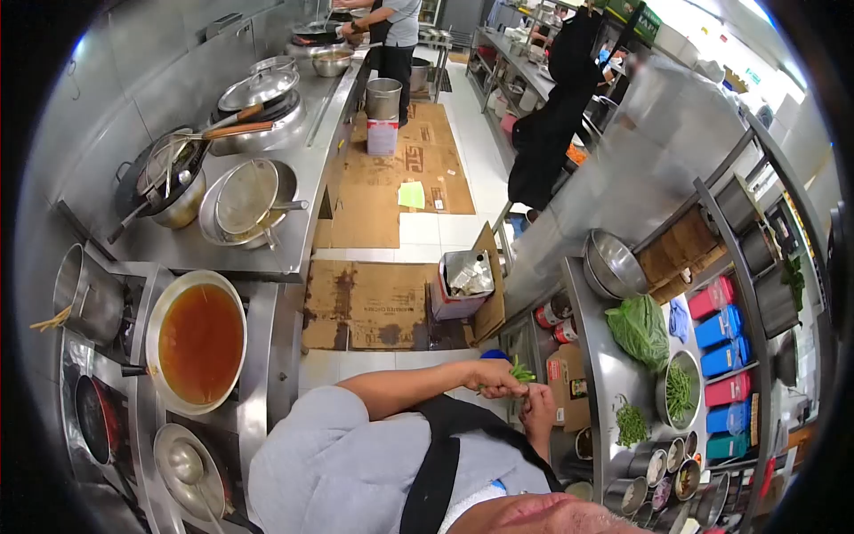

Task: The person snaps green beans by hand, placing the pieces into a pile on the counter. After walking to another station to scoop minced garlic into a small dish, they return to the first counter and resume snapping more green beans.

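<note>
In the head view, my left hand (500, 380) is closed around a small bunch of green beans (520, 368), whose ends stick out past the fingers. Right against it, my right hand (537, 411) is closed with its fingertips pinched together; whatever lies between them is hidden. Both hands are in front of my body, beside the steel counter (594, 374). On that counter stands a metal bowl of whole green beans (680, 392). A pile of short green pieces (632, 423) lies next to the bowl.
A leafy green cabbage (639, 329), nested steel bowls (616, 264) and several small ingredient pots (656, 465) share the counter. Behind me is a wide pan of reddish-brown liquid (201, 343) on the stove. A lined box (464, 283) stands on the floor. A co-worker (398, 27) works farther off.
</note>
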Tool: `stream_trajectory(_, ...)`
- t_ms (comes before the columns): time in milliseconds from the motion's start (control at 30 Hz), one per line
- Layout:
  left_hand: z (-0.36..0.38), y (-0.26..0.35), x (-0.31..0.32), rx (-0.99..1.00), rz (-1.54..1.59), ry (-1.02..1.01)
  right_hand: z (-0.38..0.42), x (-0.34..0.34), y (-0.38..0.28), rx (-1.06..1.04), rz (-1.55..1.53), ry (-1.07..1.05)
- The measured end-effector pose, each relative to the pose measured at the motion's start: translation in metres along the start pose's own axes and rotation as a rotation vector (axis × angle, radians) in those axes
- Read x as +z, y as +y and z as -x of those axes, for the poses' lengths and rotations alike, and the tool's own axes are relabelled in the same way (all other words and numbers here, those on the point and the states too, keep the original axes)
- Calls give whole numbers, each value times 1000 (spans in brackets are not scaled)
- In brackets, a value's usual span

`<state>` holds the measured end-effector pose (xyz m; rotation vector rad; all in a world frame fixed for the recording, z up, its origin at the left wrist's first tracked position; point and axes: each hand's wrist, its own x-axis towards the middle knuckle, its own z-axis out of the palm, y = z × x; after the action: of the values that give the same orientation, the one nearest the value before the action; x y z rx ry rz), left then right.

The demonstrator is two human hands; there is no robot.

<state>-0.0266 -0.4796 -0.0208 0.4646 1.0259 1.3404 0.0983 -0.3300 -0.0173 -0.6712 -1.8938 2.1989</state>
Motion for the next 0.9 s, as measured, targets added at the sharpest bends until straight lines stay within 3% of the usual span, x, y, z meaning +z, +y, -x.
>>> stream_trajectory(33,7,1,0,10,-40,-1,6,2,-3,79,-92,9)
stream_trajectory(133,16,28,-13,211,-241,427,5,-2,-9,94,-68,-28)
stream_trajectory(233,104,157,22,654,-187,933,12,-2,-18,149,-45,-136)
stream_trajectory(267,116,192,-10,736,-322,912,19,1,-25,168,-94,-186)
stream_trajectory(300,153,228,4,1135,-451,827,16,7,-31,173,-143,-243)
stream_trajectory(367,193,282,21,1336,-41,457,18,0,-26,326,-446,-368)
stream_trajectory(433,192,291,31,1330,-293,486,26,0,-23,402,-671,-441)
stream_trajectory(533,173,261,51,1112,-339,530,36,0,-8,363,-686,-475)
stream_trajectory(667,129,188,28,891,-89,337,40,5,13,335,-580,-527)
stream_trajectory(733,103,147,12,699,193,228,44,14,11,413,-652,-538)
stream_trajectory(833,86,116,-4,545,404,215,41,20,12,453,-618,-489)
stream_trajectory(900,121,138,-9,708,210,365,41,25,17,457,-620,-520)
